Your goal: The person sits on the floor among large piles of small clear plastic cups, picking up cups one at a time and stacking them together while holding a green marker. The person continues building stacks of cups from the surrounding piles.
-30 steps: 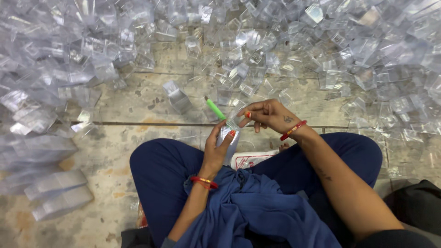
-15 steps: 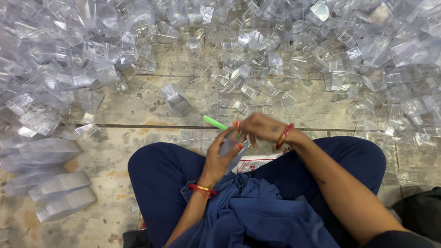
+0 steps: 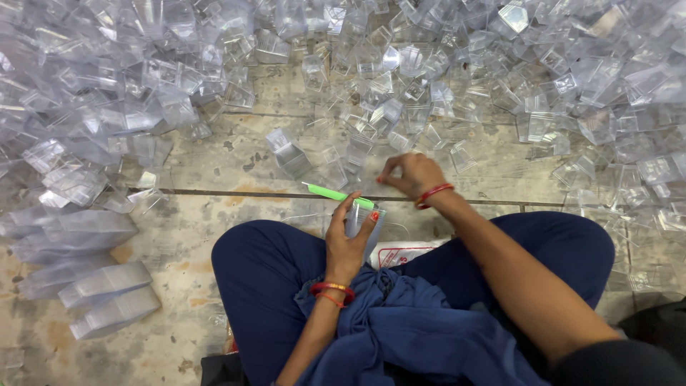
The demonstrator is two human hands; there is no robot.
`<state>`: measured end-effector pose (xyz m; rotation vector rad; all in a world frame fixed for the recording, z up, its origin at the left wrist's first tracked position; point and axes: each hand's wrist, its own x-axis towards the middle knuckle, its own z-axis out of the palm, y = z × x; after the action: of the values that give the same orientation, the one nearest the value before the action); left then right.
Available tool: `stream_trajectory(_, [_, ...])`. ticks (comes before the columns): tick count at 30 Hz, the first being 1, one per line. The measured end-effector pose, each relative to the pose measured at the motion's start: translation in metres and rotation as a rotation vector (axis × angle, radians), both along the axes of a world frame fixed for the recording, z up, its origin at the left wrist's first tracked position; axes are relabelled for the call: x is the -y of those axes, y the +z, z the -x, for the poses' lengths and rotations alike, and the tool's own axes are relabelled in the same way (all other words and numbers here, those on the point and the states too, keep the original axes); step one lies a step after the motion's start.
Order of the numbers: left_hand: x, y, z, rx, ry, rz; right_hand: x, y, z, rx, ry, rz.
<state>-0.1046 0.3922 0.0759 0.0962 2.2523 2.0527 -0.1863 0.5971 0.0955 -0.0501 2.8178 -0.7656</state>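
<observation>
Stone floor [image 3: 214, 161]: right hand [image 3: 409, 174] has moved forward, fingers curled, grasp unclear; left hand [image 3: 350, 239] grips clear plastic box [image 3: 363, 218] with green stick [image 3: 339, 194].

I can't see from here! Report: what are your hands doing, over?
Left hand holds clear plastic box with green stick. Right hand reaches into loose box pile. Nothing blocking.

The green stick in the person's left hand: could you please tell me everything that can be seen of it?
The green stick is slim, straight and bright green, seemingly plastic, with a paler, whitish tip at its far left end. It lies nearly level, tilted slightly up to the left, above the floor seam in front of the person's knees. Its right end is hidden where the left hand pinches it against a small clear plastic box. The right hand is apart from it, reaching toward the clear boxes beyond. Nothing else touches it.
</observation>
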Motion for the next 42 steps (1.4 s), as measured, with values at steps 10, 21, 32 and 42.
stream_trajectory(10, [-0.002,-0.013,0.007,0.142,-0.035,-0.079,-0.006,0.036,-0.024,0.247,0.403,0.631])
stream_trajectory(21, [-0.007,-0.022,0.024,0.111,0.024,-0.018,-0.009,-0.009,0.009,-0.257,0.099,-0.234])
stream_trajectory(32, [-0.019,-0.028,0.043,-0.107,0.002,0.140,-0.016,0.012,-0.004,0.103,0.054,0.544])
stream_trajectory(42, [-0.024,-0.024,0.056,-0.201,0.023,0.148,-0.050,0.006,-0.016,0.098,-0.049,-0.427])
